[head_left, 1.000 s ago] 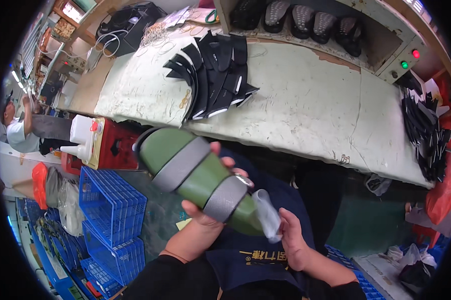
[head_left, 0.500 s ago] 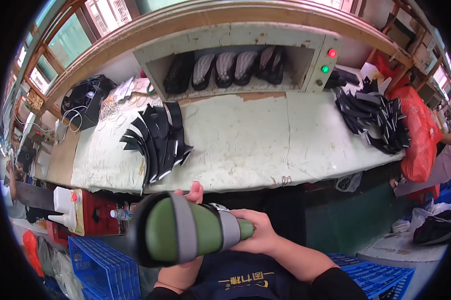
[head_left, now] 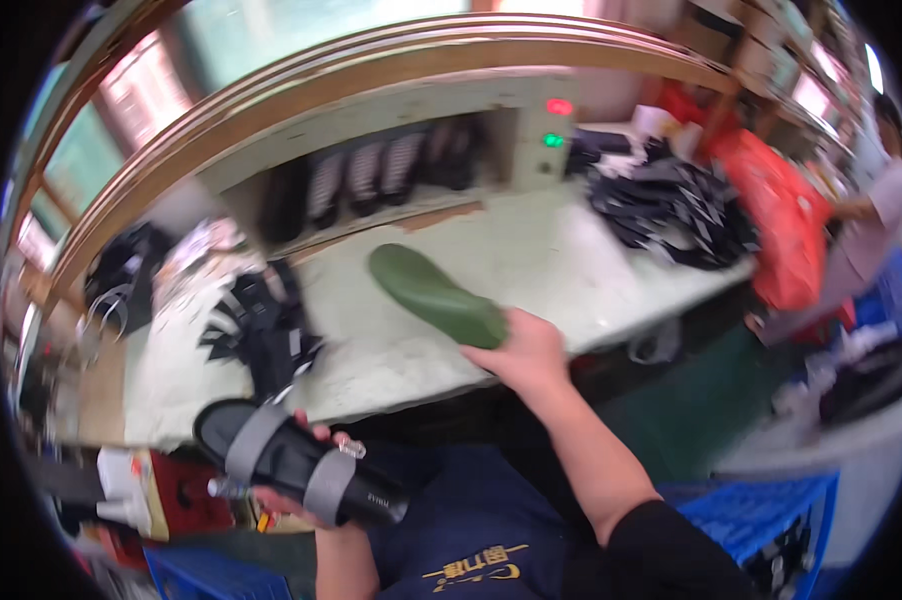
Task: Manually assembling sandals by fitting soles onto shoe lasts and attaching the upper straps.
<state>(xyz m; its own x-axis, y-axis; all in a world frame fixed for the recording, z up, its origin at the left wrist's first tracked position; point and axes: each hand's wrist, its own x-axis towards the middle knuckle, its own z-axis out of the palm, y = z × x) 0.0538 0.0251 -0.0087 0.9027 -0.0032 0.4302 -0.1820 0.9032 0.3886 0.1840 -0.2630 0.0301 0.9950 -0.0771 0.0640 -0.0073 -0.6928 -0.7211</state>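
Observation:
My right hand (head_left: 529, 352) is closed round the narrower end of a green shoe last (head_left: 423, 290). The last is held over the pale worktable (head_left: 391, 375), pointing away to the left. Lower down on the left, my left hand (head_left: 299, 508) grips a black sandal (head_left: 289, 455) from beneath. Two grey straps cross the sandal, and a metal buckle shows at its side. Sandal and last are apart, with nothing inside the straps. A pile of black strap pieces (head_left: 266, 325) lies just beyond the sandal's toe.
A long pale box (head_left: 531, 150) with red and green lights holds several dark shoes. More black pieces (head_left: 666, 205) and a red plastic bag (head_left: 776, 220) are at the right, where a person (head_left: 876, 215) stands. Blue crates (head_left: 761, 520) flank me; a white bottle (head_left: 126, 485) is at left.
The green last has come out of the sandal. My right hand has carried it up and away over the table, while my left hand keeps the sandal. The view has turned right.

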